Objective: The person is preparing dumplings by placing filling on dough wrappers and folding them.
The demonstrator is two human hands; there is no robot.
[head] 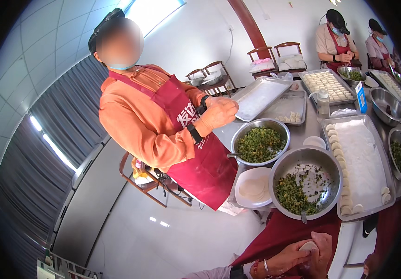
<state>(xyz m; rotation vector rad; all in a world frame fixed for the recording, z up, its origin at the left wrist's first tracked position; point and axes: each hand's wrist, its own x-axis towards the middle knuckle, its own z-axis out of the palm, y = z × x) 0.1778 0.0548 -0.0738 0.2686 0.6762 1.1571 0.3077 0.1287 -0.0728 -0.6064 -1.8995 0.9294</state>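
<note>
At the bottom, over a dark red apron, my left hand (291, 257) and my right hand (321, 248) meet around a small pale dumpling (308, 246), pinching it between their fingers. Just above them at the table's edge stands a steel bowl (336, 164) of chopped green filling with a spoon handle at its rim. Left of it a white plate (241, 199) bears round dough wrappers (256, 188). To the right, a floured metal tray (388, 181) holds a row of folded dumplings (338, 153) along its left side and a few near its lower right corner.
A co-worker in an orange top (134, 132) stands at the left, hands raised together. Another filling bowl (285, 134), stacked trays (263, 97), a squeeze bottle (323, 104) and a full dumpling tray (327, 87) stand farther back. Other people sit at the far right.
</note>
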